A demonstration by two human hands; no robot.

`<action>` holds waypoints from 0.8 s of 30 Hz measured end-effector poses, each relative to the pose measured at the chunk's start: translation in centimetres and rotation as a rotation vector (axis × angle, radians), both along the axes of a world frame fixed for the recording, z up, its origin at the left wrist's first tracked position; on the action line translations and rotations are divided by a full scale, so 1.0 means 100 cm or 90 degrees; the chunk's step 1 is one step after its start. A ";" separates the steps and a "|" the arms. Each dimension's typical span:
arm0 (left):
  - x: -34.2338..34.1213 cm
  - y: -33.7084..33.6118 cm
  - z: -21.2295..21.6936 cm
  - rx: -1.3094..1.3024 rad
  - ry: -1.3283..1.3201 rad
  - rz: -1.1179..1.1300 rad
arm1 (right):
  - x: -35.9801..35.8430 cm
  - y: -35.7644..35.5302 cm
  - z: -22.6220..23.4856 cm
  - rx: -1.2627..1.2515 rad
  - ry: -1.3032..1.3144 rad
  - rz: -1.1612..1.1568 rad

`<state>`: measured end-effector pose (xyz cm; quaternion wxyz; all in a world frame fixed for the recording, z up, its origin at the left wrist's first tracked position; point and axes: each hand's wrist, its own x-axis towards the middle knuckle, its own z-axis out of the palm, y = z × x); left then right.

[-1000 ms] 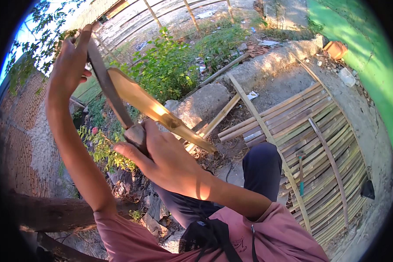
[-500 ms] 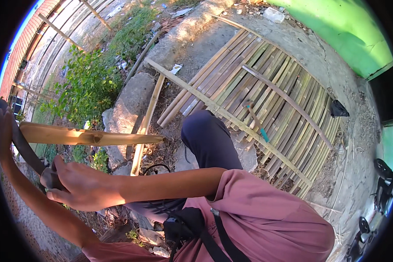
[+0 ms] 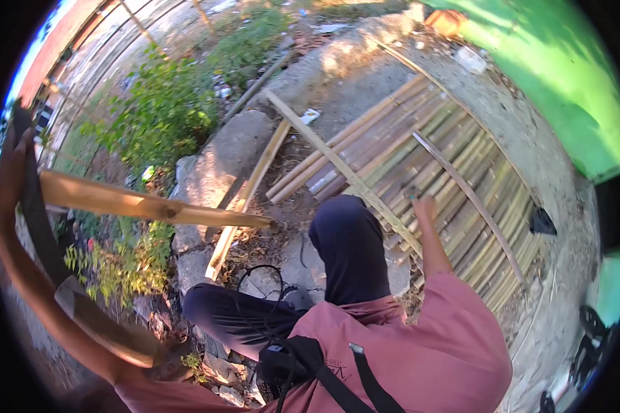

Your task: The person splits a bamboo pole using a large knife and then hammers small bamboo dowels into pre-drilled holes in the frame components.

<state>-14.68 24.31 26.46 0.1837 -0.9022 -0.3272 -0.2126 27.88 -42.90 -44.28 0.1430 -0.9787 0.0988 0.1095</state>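
At the far left, my left hand (image 3: pixel 19 148) is closed round the upper part of a dark, machete-like blade (image 3: pixel 34 213). The thick wooden handle (image 3: pixel 107 323) of this tool hangs low beside my left forearm. A tapered wooden stake (image 3: pixel 145 205) extends rightward from behind the blade, and its far end narrows near the ground. My right arm stretches out over a panel of bamboo slats (image 3: pixel 461 186). There my right hand (image 3: pixel 424 205) is closed on a hammer (image 3: pixel 409 188); the head shows beyond the fingers, while the hand covers most of the turquoise handle.
A light batten (image 3: pixel 337 162) crosses the panel's near side, and a curved strip (image 3: pixel 468 189) lies over it. Another plank (image 3: pixel 251 196) leans by a concrete block (image 3: pixel 231 148). A black bag (image 3: pixel 542 221) sits right of the panel, near a green wall (image 3: pixel 551 76).
My right hand has let go of the machete-like tool's handle and moved right to the hammer on the slats. My left hand still holds the blade, whose handle now hangs lower.
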 end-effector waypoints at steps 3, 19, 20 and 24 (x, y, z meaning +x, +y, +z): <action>0.030 -0.085 -0.010 -0.095 -0.006 -0.067 | -0.026 -0.066 -0.063 -0.065 -0.077 0.083; 0.023 -0.125 -0.026 -0.058 0.057 -0.081 | 0.015 0.183 0.160 0.554 0.107 0.128; 0.040 -0.134 -0.026 -0.140 0.006 -0.038 | 0.017 0.208 0.220 0.672 0.093 0.175; 0.049 -0.140 -0.033 -0.328 -0.074 0.047 | -0.089 0.348 0.490 0.867 0.182 0.304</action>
